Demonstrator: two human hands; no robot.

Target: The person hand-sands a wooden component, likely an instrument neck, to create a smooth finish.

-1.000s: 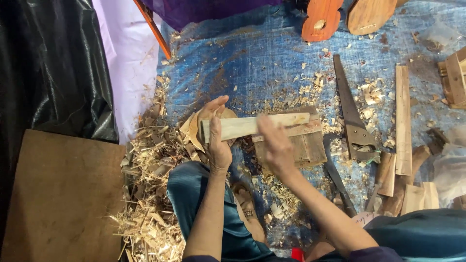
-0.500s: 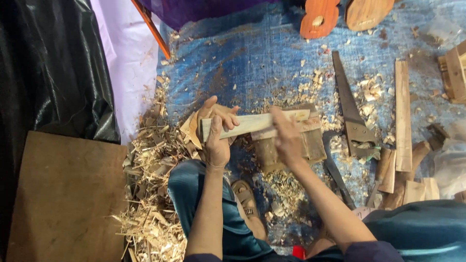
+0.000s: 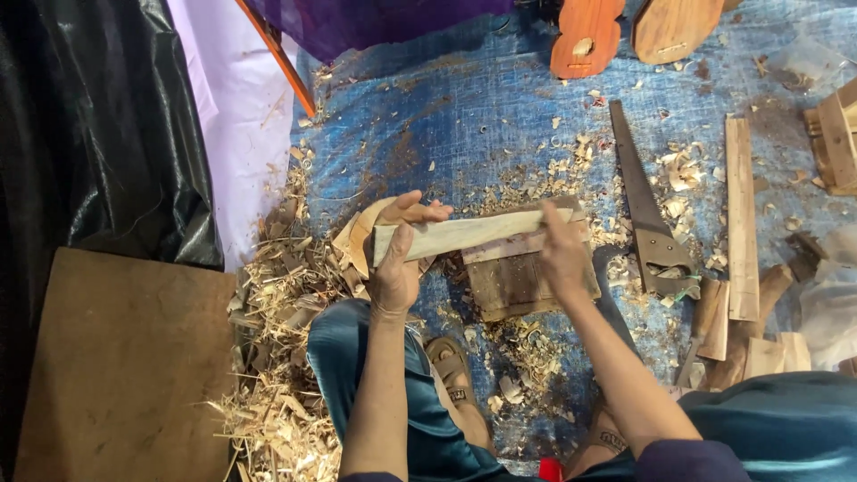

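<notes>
At the middle of the frame, the left hand (image 3: pixel 395 268) gripped the near end of a pale wooden strip (image 3: pixel 464 234), thumb and fingers wrapped round it. The strip lay across a worn wooden block (image 3: pixel 522 284) on the blue tarp (image 3: pixel 446 116). The right hand (image 3: pixel 562 254) was closed over the strip's far end; whether it also held a tool I could not tell, as the fingers hid it. Wood shavings (image 3: pixel 277 357) were heaped at lower left, and a handsaw (image 3: pixel 644 214) lay to the right beside a long plank (image 3: pixel 741 214).

The step in hand looked like working the strip's surface while it was steadied on the block. A further move would seem to call for a firm left-hand hold, so the strip did not slide off the block.
</notes>
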